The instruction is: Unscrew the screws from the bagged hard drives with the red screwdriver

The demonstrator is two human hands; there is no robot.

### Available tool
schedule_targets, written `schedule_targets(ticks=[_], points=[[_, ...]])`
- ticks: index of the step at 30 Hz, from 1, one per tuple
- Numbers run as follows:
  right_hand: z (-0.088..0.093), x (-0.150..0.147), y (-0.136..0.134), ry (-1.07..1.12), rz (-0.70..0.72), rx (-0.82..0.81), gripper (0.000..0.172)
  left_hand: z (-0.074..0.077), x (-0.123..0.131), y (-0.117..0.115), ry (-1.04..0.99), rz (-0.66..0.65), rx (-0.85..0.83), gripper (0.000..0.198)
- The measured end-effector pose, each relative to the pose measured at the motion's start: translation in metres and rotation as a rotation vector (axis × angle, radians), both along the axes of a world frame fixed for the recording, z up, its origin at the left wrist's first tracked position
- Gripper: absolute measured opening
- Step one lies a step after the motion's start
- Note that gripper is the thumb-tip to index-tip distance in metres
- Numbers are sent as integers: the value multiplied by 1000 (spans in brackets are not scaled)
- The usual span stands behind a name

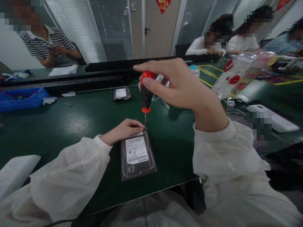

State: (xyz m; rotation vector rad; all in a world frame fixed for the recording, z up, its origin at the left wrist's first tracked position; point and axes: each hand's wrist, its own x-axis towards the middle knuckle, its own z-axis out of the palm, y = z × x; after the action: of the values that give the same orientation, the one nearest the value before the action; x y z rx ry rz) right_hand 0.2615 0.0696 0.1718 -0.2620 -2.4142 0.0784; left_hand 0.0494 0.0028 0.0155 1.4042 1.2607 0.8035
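A hard drive (136, 154) lies label up on the green table before me. My right hand (176, 83) grips the red and black handle of a screwdriver (146, 97), held upright. The screwdriver's thin shaft comes down to the drive's far right corner. Right beside that tip, my left hand (125, 128) rests on the drive's far edge, its fingertips closed together; whether they pinch a screw is too small to tell. Several small screws (148, 119) are scattered on the table just past the drive.
Farther back lies a second hard drive (121, 93). A blue bin (22, 99) stands at the left. To the right are clear plastic bottles (233, 74) and a white power bank-like device (272, 117). Black rails (106, 67) cross the table's back; several people sit beyond.
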Motion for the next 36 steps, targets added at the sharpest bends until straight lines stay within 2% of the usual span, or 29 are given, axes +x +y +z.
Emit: schedule_targets(ticks=[14,18,24,27,30,34,36], points=[[1,0,1,-10,-31,58,39,-1,0,1,0,-5,8,33],[3,2,-3,-42,-24,50,48,-1,0,1,2,1,10,32],[2,0,1,-3,3,51,36,0,0,1,12,-3,10,35],[1,0,3,-26,-24,65,42,-2,-2,1,11,-10,20,35],[1,1,3,-50,8,31,45,-4,-3,2,12,-21,26,34],[1,1,1,-28,-17,45,38,-4,-4,2,16,-33,32,32],[1,1,0,-41,-40,51,40,-4,-3,1,19,-29,30,32]])
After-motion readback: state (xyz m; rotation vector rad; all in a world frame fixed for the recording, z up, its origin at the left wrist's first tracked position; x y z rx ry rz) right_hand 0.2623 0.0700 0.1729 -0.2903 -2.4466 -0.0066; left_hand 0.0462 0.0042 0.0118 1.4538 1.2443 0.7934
